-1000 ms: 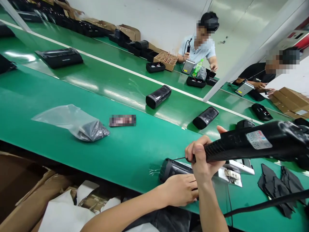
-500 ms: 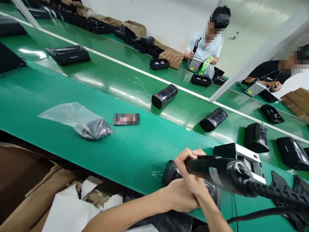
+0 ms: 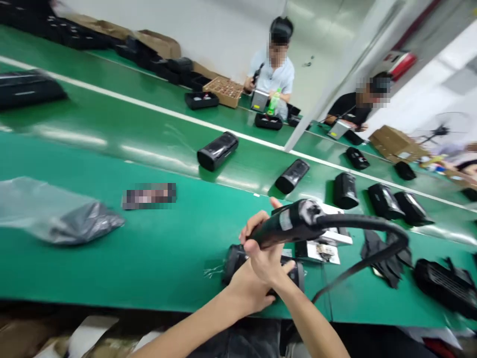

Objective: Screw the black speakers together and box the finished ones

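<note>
My right hand (image 3: 266, 256) is wrapped round a black electric screwdriver (image 3: 294, 224), which tilts over the bench with a thick cord at its upper end. Under it lies a black rounded speaker housing (image 3: 233, 258) on the green bench. My left hand (image 3: 248, 286) rests on this housing and grips it, wrist crossing below the right one. Thin clear strands stick out at the housing's left end. The screwdriver's tip is hidden behind my hands. Just right of them stands a white and black screw feeder (image 3: 324, 251).
A plastic bag (image 3: 87, 221) with dark contents and a phone (image 3: 149, 196) lie to the left. Several black housings (image 3: 218, 150) stand along the green line. Black parts (image 3: 385, 256) lie at right. A post (image 3: 311, 117) rises beyond; two co-workers sit across.
The view has swung right, so bag, phone and housings appear further left. Both hands still hold the same things; the screwdriver's cord end points higher.
</note>
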`<state>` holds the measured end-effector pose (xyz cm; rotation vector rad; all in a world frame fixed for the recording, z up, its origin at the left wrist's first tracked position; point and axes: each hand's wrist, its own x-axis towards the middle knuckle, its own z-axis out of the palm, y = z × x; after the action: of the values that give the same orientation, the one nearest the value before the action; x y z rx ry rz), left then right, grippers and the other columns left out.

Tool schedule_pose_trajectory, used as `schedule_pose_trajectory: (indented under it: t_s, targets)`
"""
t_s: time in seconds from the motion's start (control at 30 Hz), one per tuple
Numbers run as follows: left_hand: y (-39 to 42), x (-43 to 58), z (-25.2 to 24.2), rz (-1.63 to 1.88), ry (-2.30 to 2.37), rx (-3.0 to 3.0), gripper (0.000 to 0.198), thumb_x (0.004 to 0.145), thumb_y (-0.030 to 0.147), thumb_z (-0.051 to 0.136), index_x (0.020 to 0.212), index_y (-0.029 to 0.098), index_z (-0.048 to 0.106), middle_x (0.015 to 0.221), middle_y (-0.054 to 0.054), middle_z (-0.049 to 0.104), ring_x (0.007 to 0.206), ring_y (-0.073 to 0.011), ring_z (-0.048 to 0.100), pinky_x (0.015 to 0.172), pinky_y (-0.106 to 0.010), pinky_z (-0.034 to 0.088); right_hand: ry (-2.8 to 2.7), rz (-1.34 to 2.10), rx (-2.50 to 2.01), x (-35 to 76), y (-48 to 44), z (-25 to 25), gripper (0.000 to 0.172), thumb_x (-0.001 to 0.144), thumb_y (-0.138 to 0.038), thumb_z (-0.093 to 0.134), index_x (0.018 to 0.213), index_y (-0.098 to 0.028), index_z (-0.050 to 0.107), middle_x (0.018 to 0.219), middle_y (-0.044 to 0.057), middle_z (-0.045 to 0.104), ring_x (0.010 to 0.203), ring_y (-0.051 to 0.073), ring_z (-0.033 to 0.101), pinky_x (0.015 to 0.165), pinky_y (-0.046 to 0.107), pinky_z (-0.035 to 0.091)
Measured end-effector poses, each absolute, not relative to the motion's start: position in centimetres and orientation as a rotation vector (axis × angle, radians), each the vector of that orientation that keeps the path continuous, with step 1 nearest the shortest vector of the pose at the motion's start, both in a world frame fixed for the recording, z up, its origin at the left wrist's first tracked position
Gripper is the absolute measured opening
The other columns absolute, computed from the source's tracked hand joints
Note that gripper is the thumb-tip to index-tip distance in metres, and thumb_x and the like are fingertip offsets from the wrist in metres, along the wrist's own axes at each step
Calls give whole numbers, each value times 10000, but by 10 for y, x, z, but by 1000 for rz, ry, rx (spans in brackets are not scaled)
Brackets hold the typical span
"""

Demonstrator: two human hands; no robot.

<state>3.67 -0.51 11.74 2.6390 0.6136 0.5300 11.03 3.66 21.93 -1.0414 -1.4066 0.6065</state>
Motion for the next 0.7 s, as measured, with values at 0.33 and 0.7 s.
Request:
schedule_pose_trajectory:
  t_s: [0.33,0.7]
  targets:
    - [-12,50,122,611,744,2659,761,821,377,908,1523,257,640,1415,-164,757,1287,-414,708,1106,-534,576,-1142,573,-613,137,8,312,324,991,-464,838,1206,-327,638,874,-63,618,551,121,656,567,322,647]
    - [-4,49,120,478,849,2783,921,828,451,957,1639,286,553,1594,-197,651,1414,-436,662,1156,-581,555,-841,-72,-1087,320,-43,300,578,881,-244,812,1394,-281,550,705,-140,597,401,127,530,420,282,506]
